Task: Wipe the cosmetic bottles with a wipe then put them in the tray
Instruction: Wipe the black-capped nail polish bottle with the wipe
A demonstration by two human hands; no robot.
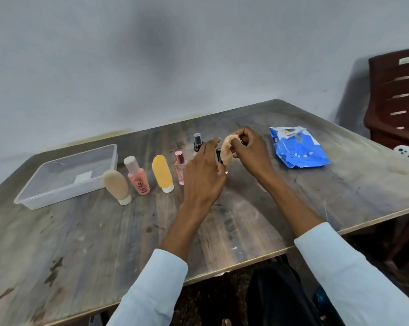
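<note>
Plain room: bare grey wall (198,55), worn wooden table (246,220), plastic chair (396,97).

The person is wearing a pale blue long-sleeved top. The left sleeve (149,285) and right sleeve (354,271) are ending partway up the forearms, leaving both hands bare, without rings or a watch.

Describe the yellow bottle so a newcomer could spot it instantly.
Start at the clear plastic tray on the table's left side. Bottles stand in a row to its right; the yellow bottle is third along, after the pink bottle. It alone is bright yellow, standing upside down on its white cap.
</note>
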